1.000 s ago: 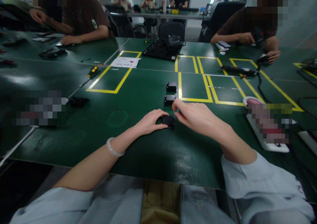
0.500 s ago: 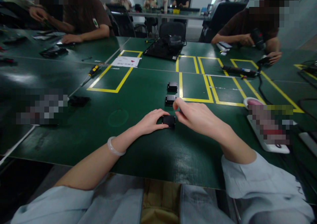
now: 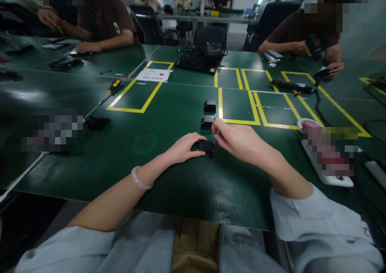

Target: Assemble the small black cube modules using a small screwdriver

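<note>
A small black rectangular block (image 3: 206,148) with little tabs at its corners lies on the green table (image 3: 177,192). My left hand (image 3: 185,146) grips it from the left, thumb at its near edge and fingers at its far edge. Just above its right side is my right hand (image 3: 238,140), closed, with thumb and curled forefinger together. Whatever it pinches, if anything, is hidden or too small to name. Two similar black blocks stand in a line beyond: a nearer one (image 3: 208,122) beside my right fingertips and a farther one (image 3: 210,105).
Yellow tape rectangles (image 3: 255,108) mark the table. To the left lie a yellow-and-black screwdriver (image 3: 113,86) and a paper label (image 3: 154,75). A white tray-like object (image 3: 328,176) is at right. Opposite, a co-worker holds a black power tool (image 3: 314,47); another works at far left.
My right hand has shifted very slightly, its fingers turning a little beside the block. My left hand and the three blocks stay in place.
</note>
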Motion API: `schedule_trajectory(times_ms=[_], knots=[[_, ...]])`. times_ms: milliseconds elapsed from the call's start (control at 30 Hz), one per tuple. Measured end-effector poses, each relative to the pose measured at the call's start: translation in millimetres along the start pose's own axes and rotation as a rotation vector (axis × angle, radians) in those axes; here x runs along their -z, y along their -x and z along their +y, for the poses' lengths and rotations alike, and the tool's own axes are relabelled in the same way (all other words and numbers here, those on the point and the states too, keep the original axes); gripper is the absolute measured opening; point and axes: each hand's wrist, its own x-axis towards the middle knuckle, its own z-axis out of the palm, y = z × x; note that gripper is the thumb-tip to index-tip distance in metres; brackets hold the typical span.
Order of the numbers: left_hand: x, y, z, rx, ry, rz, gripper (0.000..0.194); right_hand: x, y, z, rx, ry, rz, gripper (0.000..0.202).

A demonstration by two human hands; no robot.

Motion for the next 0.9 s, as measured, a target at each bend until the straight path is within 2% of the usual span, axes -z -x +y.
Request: schedule_trajectory(times_ms=[167,367,600,733,900], knots=[[-0.7,0.0,-0.3,-0.004,0.004,0.002,0.038,2.0,0.3,-1.3,-0.022,0.027,0.016,0.019],[-0.4,-0.4,0.6,-0.009,0.018,0.007,0.038,0.9,-2.6,-1.9,-0.065,0.170,-0.015,0.031],[0.5,-0.5,1.6,0.002,0.013,0.007,0.040,0.0,1.5,-0.8,0.001,0.031,0.008,0.024],[-0.5,-0.5,1.1,0.007,0.013,0.006,0.040,1.9,2.6,-1.8,-0.001,0.028,0.021,0.019],[-0.1,-0.8,1.9,0.011,-0.001,0.004,0.040,0.5,-0.5,-0.3,-0.024,0.095,-0.003,0.028]])
